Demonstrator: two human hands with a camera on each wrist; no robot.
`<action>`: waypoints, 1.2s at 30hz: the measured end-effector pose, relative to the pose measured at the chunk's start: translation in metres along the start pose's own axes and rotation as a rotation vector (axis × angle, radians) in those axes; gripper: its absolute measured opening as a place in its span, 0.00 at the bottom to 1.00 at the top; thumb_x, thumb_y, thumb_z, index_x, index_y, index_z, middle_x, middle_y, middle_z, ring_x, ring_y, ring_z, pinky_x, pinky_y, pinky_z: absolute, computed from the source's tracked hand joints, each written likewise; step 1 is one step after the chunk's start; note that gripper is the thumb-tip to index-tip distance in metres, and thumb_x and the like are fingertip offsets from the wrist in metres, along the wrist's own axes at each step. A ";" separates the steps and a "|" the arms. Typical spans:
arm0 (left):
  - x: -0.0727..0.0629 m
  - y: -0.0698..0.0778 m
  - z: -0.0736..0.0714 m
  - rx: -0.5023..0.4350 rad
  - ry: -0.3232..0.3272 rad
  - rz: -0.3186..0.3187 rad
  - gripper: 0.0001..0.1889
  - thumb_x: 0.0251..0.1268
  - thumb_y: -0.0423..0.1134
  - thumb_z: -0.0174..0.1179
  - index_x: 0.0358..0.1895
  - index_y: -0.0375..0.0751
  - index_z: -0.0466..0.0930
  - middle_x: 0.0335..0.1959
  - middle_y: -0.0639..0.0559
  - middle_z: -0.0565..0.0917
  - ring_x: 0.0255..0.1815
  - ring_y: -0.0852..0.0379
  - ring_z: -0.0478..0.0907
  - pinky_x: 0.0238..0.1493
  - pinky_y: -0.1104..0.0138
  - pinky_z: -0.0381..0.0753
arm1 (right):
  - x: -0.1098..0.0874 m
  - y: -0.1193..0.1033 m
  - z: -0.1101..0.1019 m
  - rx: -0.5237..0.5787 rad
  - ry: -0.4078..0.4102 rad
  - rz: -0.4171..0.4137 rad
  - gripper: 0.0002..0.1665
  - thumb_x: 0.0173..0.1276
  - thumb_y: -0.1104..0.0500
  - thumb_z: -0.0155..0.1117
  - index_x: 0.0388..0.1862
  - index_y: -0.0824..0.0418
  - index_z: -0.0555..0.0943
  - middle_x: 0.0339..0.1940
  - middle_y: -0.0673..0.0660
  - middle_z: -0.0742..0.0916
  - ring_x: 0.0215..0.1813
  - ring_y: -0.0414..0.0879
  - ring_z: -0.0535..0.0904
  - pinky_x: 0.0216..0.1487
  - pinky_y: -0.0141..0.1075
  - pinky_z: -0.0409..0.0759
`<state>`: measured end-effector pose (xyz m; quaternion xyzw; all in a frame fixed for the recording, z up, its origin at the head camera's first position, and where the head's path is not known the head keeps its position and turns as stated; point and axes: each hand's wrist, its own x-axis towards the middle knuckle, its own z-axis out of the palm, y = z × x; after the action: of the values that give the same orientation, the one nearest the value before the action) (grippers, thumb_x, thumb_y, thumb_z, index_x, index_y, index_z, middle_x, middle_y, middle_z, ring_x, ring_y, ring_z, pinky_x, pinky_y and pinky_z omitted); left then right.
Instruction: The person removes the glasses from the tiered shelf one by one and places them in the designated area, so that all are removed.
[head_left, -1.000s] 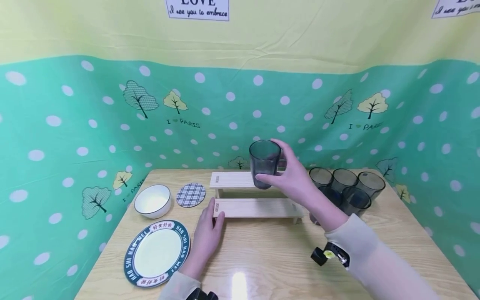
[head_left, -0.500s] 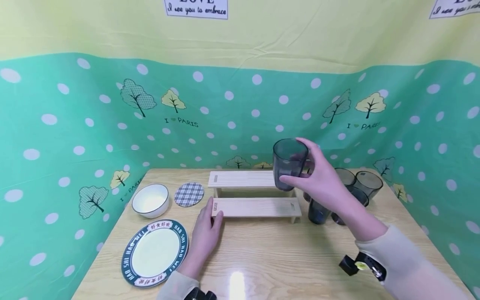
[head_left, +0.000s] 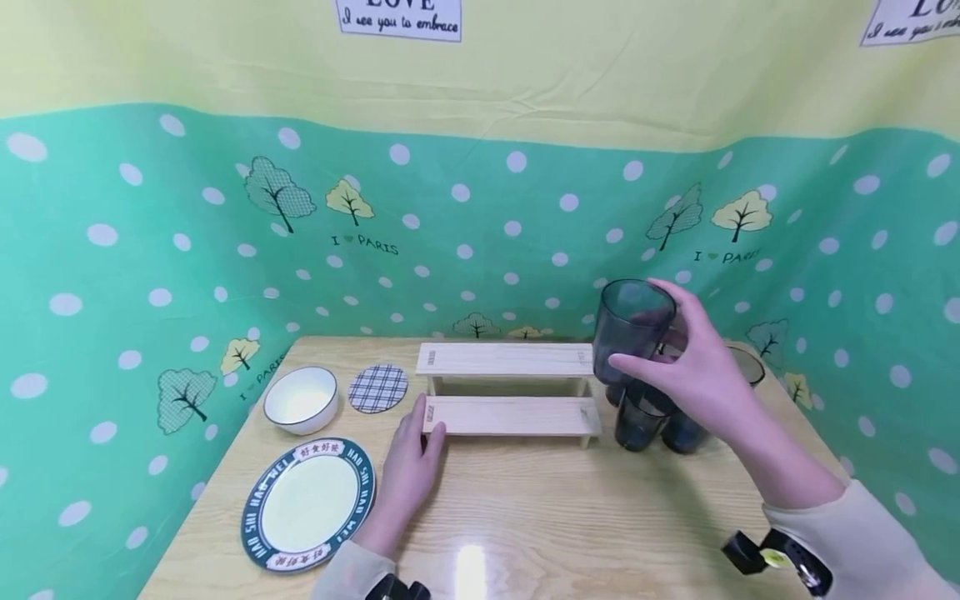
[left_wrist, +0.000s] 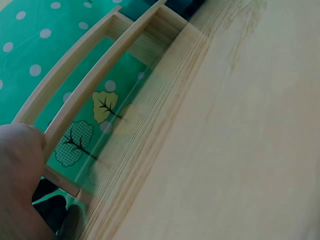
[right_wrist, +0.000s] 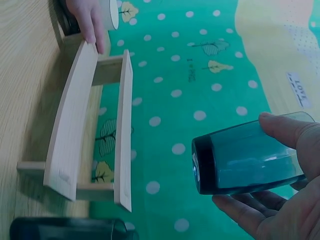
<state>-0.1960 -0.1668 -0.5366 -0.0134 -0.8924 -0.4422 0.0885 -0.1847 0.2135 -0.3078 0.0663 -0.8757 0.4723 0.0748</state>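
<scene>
My right hand (head_left: 697, 367) holds a dark see-through drinking glass (head_left: 633, 325), thumb and fingers round its sides. The glass is raised right of a two-tier wooden rack (head_left: 510, 415), above other dark glasses (head_left: 641, 421) on the table. In the right wrist view, the held glass (right_wrist: 250, 157) lies sideways across the picture, its thick base facing left. My left hand (head_left: 408, 475) rests at the left end of the rack's lower board, its fingers fairly straight and touching the board. The left wrist view shows only part of this hand (left_wrist: 20, 170) at the rack's end.
Left of the rack lie a checked round coaster (head_left: 378, 388), a white bowl (head_left: 302, 402) and a plate with a blue lettered rim (head_left: 360, 467). Several glasses stand at the right, partly hidden by my right hand. A green dotted cloth (head_left: 465, 217) hangs behind the table (head_left: 540, 517).
My right hand has carried the glass from above the rack's upper board rightward, until it is over the other glasses. The left hand and the rack stay in place.
</scene>
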 end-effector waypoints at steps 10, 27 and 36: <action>-0.002 0.000 -0.001 -0.010 0.004 0.000 0.37 0.91 0.50 0.54 0.91 0.38 0.52 0.83 0.30 0.68 0.83 0.31 0.65 0.83 0.39 0.65 | -0.012 0.013 -0.025 -0.054 0.055 0.049 0.69 0.67 0.42 0.86 0.93 0.32 0.48 0.79 0.62 0.71 0.78 0.67 0.74 0.52 0.25 0.84; 0.010 0.002 -0.004 -0.015 -0.006 0.012 0.38 0.91 0.53 0.52 0.91 0.42 0.51 0.86 0.35 0.64 0.86 0.35 0.61 0.85 0.40 0.61 | -0.035 0.048 -0.071 -0.105 0.185 0.152 0.67 0.72 0.46 0.82 0.92 0.25 0.44 0.92 0.64 0.54 0.85 0.74 0.60 0.42 0.13 0.73; 0.004 -0.004 -0.003 -0.001 -0.014 -0.004 0.38 0.91 0.52 0.53 0.91 0.41 0.51 0.86 0.34 0.64 0.86 0.34 0.61 0.84 0.39 0.62 | -0.050 0.071 -0.087 -0.132 0.233 0.206 0.69 0.72 0.46 0.83 0.92 0.25 0.41 0.73 0.47 0.74 0.87 0.66 0.61 0.44 0.12 0.72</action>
<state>-0.2002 -0.1714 -0.5374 -0.0148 -0.8929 -0.4425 0.0815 -0.1430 0.3277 -0.3283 -0.0844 -0.8924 0.4235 0.1312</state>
